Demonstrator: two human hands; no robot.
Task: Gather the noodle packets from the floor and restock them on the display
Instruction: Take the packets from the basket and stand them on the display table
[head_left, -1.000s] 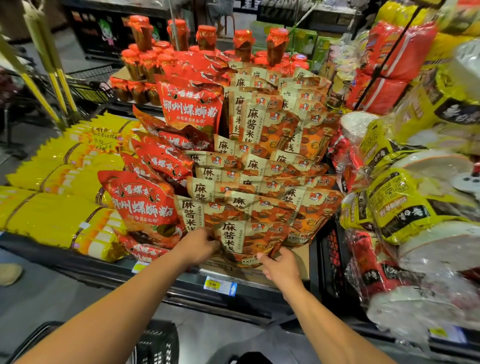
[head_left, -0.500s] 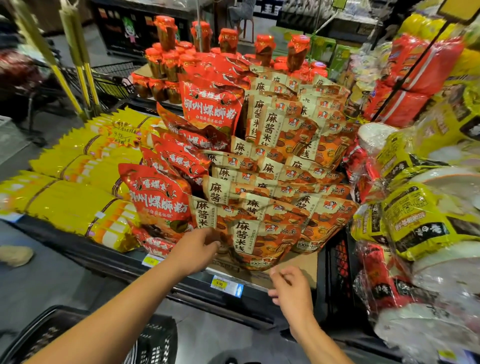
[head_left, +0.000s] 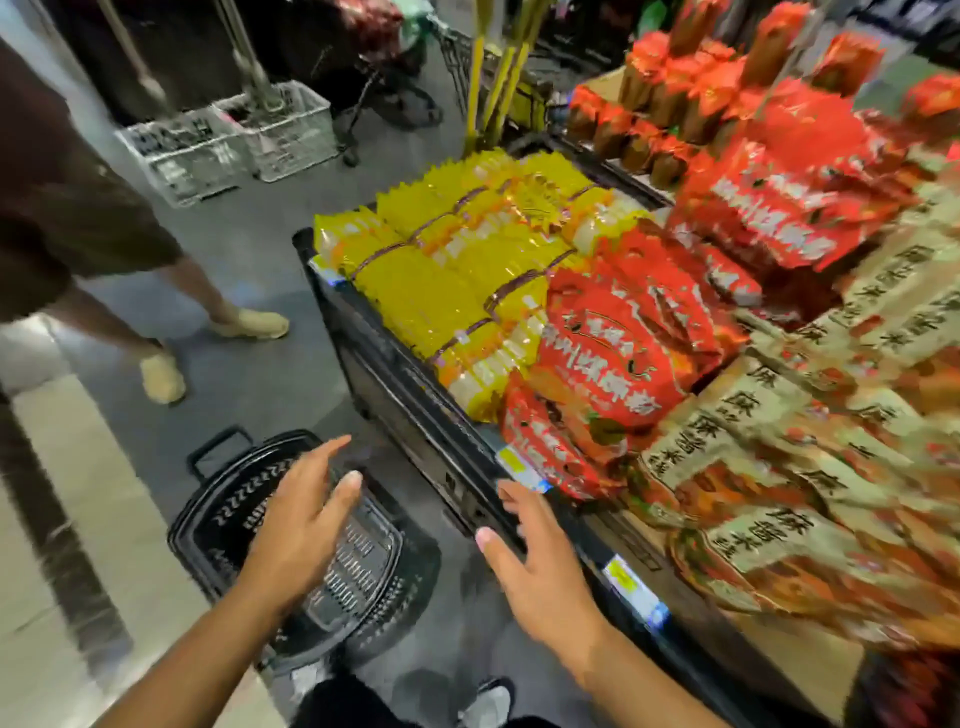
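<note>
**Inspector:** Tan and brown noodle packets (head_left: 769, 441) lay shingled on the display (head_left: 415, 410) at the right of the head view, overlapping one another, with red packets (head_left: 618, 358) just beside them and yellow packets (head_left: 447, 280) at the far end. The right half of the frame was blurred.

**Clerk:** And the hands?

**Inspector:** Both were empty. The left hand (head_left: 301, 525) hovered over a black shopping basket (head_left: 218, 519) that stood on the floor, fingers (head_left: 332, 452) straight and apart. The right hand (head_left: 540, 561) was level with the display's front edge, fingers likewise spread, holding nothing. Whether it touched the edge could not be told.

**Clerk:** Any packets on the floor?

**Inspector:** None was visible on the floor. The basket's contents could not be made out with the left hand in front of it. A second person's legs and pale shoes (head_left: 249, 322) were nearby at left.

**Clerk:** How would the packets handle?

**Inspector:** In my judgement, light and soft-sided, with glossy film that would slip under a loose hold. The contents are probably brittle, so squeezing the middle risks breakage. Taking each by its flat sealed top edge, or flat across both faces, appeared safest. The shingled stack looked liable to slide if a packet were pushed in hard.
</note>
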